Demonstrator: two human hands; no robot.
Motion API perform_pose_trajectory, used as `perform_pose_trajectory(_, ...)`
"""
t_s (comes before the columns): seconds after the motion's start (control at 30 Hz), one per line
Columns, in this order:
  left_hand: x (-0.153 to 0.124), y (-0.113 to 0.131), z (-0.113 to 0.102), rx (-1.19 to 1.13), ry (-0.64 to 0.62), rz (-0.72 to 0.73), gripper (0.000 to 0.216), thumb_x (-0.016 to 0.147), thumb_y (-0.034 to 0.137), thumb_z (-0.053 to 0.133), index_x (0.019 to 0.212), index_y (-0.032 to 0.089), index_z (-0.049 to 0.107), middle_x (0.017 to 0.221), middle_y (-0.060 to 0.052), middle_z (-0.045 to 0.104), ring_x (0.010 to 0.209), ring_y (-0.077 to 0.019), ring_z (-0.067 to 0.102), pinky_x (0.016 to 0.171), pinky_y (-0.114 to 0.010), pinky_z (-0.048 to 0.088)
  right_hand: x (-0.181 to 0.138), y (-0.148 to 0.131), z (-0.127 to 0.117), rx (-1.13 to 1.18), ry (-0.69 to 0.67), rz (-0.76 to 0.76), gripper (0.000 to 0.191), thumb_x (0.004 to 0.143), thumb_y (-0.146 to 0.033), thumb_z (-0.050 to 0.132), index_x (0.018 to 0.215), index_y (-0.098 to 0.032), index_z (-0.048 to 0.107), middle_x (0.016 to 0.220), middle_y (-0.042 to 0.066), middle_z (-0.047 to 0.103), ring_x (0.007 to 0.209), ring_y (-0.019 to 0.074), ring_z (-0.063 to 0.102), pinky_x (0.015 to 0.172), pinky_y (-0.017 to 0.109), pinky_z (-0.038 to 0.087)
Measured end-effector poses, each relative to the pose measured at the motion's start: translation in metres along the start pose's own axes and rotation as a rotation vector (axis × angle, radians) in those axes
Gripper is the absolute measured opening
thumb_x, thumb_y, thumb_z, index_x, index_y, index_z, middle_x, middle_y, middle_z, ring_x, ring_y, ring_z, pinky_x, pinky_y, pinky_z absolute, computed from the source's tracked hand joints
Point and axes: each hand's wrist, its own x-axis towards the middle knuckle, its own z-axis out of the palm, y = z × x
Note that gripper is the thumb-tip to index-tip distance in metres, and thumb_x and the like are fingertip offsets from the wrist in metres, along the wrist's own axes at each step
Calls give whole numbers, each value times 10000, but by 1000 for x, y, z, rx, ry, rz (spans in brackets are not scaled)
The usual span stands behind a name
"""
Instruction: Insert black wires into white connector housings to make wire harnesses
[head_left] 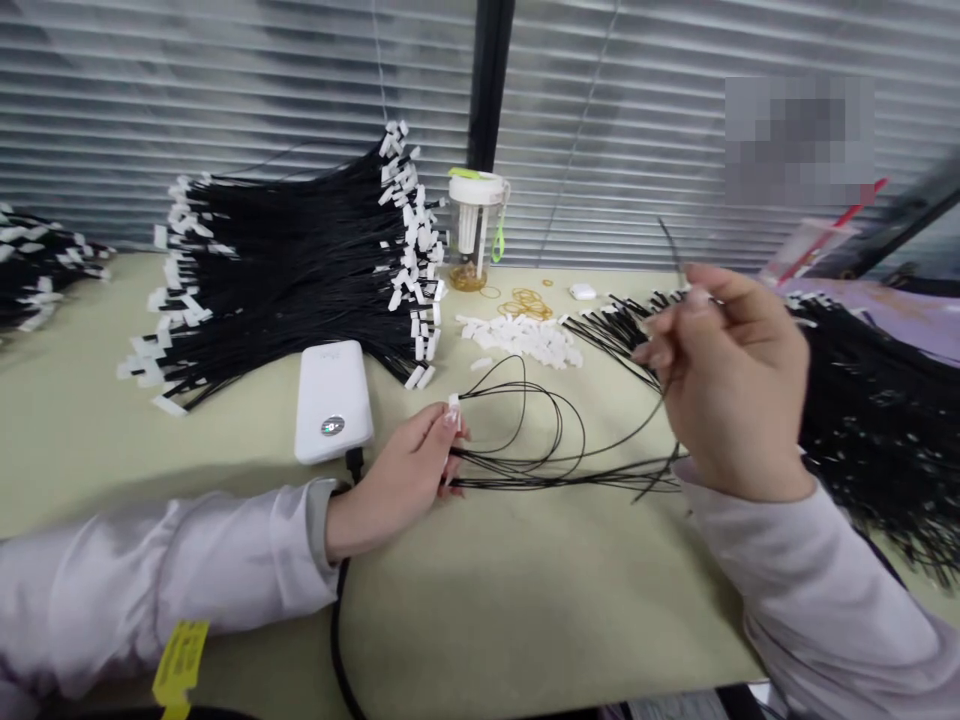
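My left hand [409, 470] rests on the table and is closed on the ends of several thin black wires [559, 462], with a small white tag [453, 410] at its fingertips. The wires loop and run to the right across the table. My right hand [731, 375] is raised above them and pinches one black wire [670, 245] that sticks up past its fingers. Both sleeves are light grey.
A large fanned pile of black wires with white tags [300, 265] lies at the back left. Another wire pile [877, 420] lies at the right. A white power bank [331, 400], loose white tags [525, 338], rubber bands [525, 300] and a clear cup [474, 230] sit between.
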Motion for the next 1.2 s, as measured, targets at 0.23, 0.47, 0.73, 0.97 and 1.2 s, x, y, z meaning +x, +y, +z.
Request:
perform_pose_trajectory(0.23, 2, -2, -1, 0, 6, -7, 338, 798, 519, 396, 743, 188, 438, 576, 60, 338, 454, -47, 362, 401, -171, 402, -39, 4, 26, -555, -531, -70, 62, 757, -213, 579, 754, -173, 626, 684, -5, 612, 600, 79, 535, 570, 211, 423)
perform_pose_trajectory(0.47, 1, -3, -1, 5, -4, -9, 345, 800, 527, 386, 743, 191, 437, 565, 64, 338, 445, -47, 358, 417, -183, 417, -48, 7, 29, -659, -532, -239, 75, 754, -142, 562, 682, -162, 568, 632, -29, 552, 569, 54, 457, 542, 185, 351)
perform_pose_trajectory(0.73, 1, -2, -1, -8, 1, -23, 345, 789, 530, 402, 735, 191, 438, 548, 64, 329, 430, -54, 350, 404, -188, 408, -47, 7, 28, -672, -582, -256, 75, 747, -121, 555, 689, -164, 574, 640, -30, 558, 576, 54, 462, 547, 186, 348)
perform_pose_trajectory(0.97, 0, -1, -1, -2, 1, -23, 346, 791, 531, 398, 735, 192, 437, 592, 57, 339, 460, -52, 354, 420, -185, 421, -45, 7, 26, -655, -623, -315, 66, 768, -123, 544, 745, -156, 596, 686, -11, 567, 607, 56, 476, 576, 181, 369)
perform_pose_trajectory(1.2, 0, -1, -1, 11, -5, -23, 337, 799, 525, 386, 734, 198, 433, 589, 61, 331, 455, -52, 345, 418, -189, 421, -44, 8, 26, -671, -644, -353, 78, 780, -125, 530, 752, -154, 597, 696, 1, 569, 640, 69, 498, 598, 187, 381)
